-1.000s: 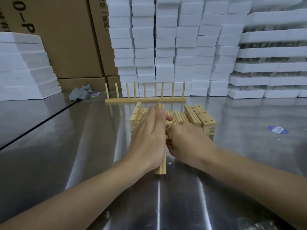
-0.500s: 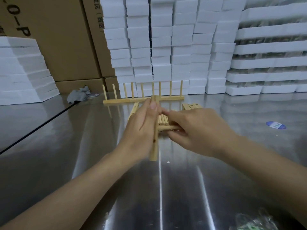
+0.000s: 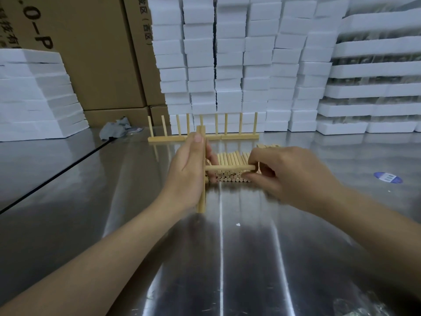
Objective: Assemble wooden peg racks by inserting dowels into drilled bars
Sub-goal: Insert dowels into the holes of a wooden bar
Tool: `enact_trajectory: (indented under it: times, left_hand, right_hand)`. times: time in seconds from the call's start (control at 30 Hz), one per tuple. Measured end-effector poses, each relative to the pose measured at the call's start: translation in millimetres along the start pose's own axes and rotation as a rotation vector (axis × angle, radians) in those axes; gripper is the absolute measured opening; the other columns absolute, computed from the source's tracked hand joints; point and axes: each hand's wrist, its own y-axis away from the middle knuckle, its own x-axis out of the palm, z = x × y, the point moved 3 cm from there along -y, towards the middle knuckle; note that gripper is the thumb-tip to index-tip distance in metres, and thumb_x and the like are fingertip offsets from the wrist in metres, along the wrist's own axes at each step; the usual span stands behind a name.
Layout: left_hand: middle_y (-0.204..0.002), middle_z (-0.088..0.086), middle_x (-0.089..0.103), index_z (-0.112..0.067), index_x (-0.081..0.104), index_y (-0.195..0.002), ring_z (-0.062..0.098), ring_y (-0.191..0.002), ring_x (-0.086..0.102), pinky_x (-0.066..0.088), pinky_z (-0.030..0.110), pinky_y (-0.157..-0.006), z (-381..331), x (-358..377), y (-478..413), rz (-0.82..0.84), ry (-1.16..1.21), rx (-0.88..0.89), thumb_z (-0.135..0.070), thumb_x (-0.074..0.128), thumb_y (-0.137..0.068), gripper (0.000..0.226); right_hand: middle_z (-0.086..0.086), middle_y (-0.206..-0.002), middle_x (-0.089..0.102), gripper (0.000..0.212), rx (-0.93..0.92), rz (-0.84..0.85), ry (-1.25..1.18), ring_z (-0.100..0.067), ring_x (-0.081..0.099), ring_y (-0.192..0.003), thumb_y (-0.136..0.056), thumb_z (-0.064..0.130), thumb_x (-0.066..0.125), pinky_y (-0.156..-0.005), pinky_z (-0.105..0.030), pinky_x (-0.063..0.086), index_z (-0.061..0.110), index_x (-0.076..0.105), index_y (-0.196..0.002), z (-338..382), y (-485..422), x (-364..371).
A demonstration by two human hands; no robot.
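Left hand point(image 3: 189, 176) holds drilled bar point(image 3: 201, 201) upright, fingers wrapped around it, lower end just above the steel tabletop point(image 3: 68, 213). Right hand point(image 3: 289, 176) pinches a dowel point(image 3: 230, 168) horizontally, fingers closed on its right end; left end meets the bar's side. Loose dowel pile point(image 3: 230, 159) sits behind. Finished peg rack point(image 3: 204, 137) stands farther back.

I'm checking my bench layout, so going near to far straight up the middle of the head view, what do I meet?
Wooden bar upright in the left hand → pile of loose dowels → finished peg racks → stacked white foam blocks.
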Motion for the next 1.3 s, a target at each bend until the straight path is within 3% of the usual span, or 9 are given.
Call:
enact_trajectory:
  times: [0.07,0.2,0.43,0.6,0.7,0.97,1.13,1.23,1.3]
  left_hand:
    - [-0.065,-0.002,0.059,-0.013,0.055,-0.099,0.015,-0.056,0.058,0.051,0.031,-0.051,-1,-4,-2,-0.066,0.018,-0.013,-0.055,0.031,-0.111,0.050]
    - [-0.054,-0.001,0.057,-0.010,0.054,-0.101,0.009,-0.048,0.054,0.048,0.020,-0.046,-3,-13,-5,-0.226,0.037,-0.054,-0.043,0.026,-0.117,0.046]
    - [-0.062,0.007,0.053,-0.011,0.056,-0.104,0.012,-0.048,0.054,0.048,0.024,-0.043,-1,-20,-9,-0.373,0.232,-0.246,-0.045,0.027,-0.117,0.047]
    - [-0.065,0.008,0.054,-0.012,0.057,-0.102,0.011,-0.048,0.055,0.049,0.023,-0.042,2,-19,-9,-0.391,0.266,-0.276,-0.047,0.028,-0.116,0.047]
    - [-0.057,0.002,0.056,-0.012,0.057,-0.100,0.010,-0.048,0.056,0.049,0.023,-0.043,3,-18,-9,-0.385,0.264,-0.275,-0.047,0.029,-0.116,0.047]
    - [-0.055,0.002,0.055,-0.010,0.054,-0.098,0.012,-0.048,0.053,0.047,0.024,-0.043,5,-15,-7,-0.342,0.278,-0.274,-0.046,0.030,-0.116,0.046]
    - [-0.056,0.001,0.053,-0.014,0.052,-0.093,0.011,-0.048,0.052,0.046,0.023,-0.043,7,-15,-7,-0.317,0.337,-0.317,-0.051,0.037,-0.114,0.045]
    - [-0.058,-0.003,0.048,-0.015,0.052,-0.093,0.008,-0.046,0.046,0.044,0.021,-0.042,7,-16,-7,-0.223,0.410,-0.364,-0.054,0.056,-0.106,0.041]
    - [-0.058,-0.003,0.047,-0.013,0.061,-0.100,0.008,-0.045,0.043,0.042,0.020,-0.041,7,-15,-7,-0.115,0.347,-0.369,-0.045,0.071,-0.100,0.034]
  right_hand:
    - [0.021,-0.084,0.050,0.011,0.079,0.004,-0.013,-0.003,0.048,-0.080,-0.095,0.037,0.068,-0.061,-0.035,0.046,0.037,0.060,-0.104,-11,0,3]
    - [0.023,-0.090,0.058,0.026,0.220,-0.012,-0.088,-0.008,0.054,-0.098,-0.094,0.018,0.071,-0.077,-0.042,0.052,0.036,0.064,-0.111,-28,1,9]
    - [0.016,-0.095,0.060,0.021,0.252,-0.142,-0.047,-0.015,0.054,-0.100,-0.091,0.024,0.076,-0.076,-0.035,0.042,0.030,0.070,-0.110,-40,5,18]
    - [0.005,-0.140,0.054,0.047,0.224,0.041,0.144,-0.021,0.039,-0.136,-0.093,0.047,0.069,-0.108,-0.043,0.038,0.028,0.065,-0.135,-35,7,42]
    - [0.007,-0.148,0.050,0.045,0.219,0.066,0.154,-0.020,0.033,-0.144,-0.093,0.052,0.067,-0.113,-0.042,0.031,0.030,0.068,-0.132,-34,6,50]
    - [0.007,-0.127,0.064,0.018,0.183,-0.025,0.115,-0.018,0.049,-0.129,-0.089,0.034,0.078,-0.105,-0.034,0.028,0.028,0.077,-0.106,-31,4,44]
    - [0.007,-0.107,0.073,0.012,0.175,-0.267,0.082,-0.022,0.065,-0.104,-0.097,0.031,0.073,-0.092,-0.042,0.046,0.022,0.078,-0.101,-24,-1,14]
    - [0.011,-0.094,0.074,0.010,0.352,-0.426,-0.464,-0.009,0.069,-0.086,-0.101,0.028,0.068,-0.076,-0.027,0.054,0.026,0.076,-0.106,-32,-3,-10]
    - [0.002,-0.090,0.077,0.012,0.447,-0.429,-0.858,-0.010,0.072,-0.080,-0.102,0.017,0.067,-0.068,-0.023,0.056,0.020,0.077,-0.108,-31,-5,-15]
